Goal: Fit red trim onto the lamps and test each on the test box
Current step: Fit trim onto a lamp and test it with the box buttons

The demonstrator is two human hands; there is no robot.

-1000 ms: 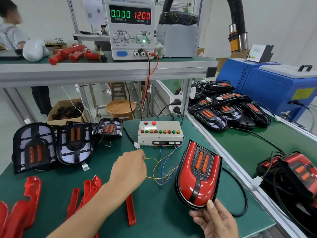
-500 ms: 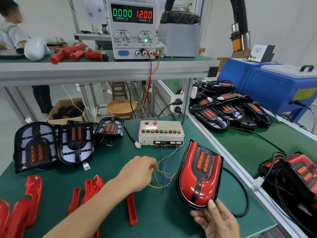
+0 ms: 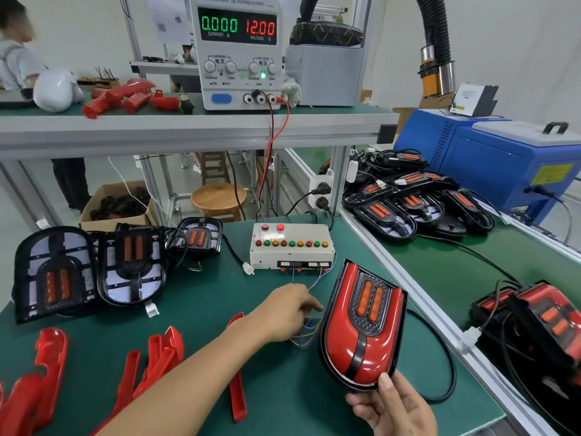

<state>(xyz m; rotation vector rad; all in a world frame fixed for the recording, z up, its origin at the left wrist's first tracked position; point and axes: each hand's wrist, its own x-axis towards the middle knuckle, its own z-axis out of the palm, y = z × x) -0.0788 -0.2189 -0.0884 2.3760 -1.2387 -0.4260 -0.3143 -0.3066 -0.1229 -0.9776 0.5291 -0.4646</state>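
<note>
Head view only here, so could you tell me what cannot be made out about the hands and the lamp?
- Left hand: fingertips hidden behind the red-trimmed lamp; whether it holds the thin wires cannot be told.
- Lamp's plug: not visible; its black cable runs behind it.
- Right hand: cut off by the bottom edge.

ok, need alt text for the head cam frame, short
A person's right hand holds a red-trimmed lamp upright on a green bench while the left hand reaches into the coloured wires trailing from a white test box. Untrimmed black lamps and loose red trim pieces lie to the left; a power supply above reads 12.00 V.
</note>
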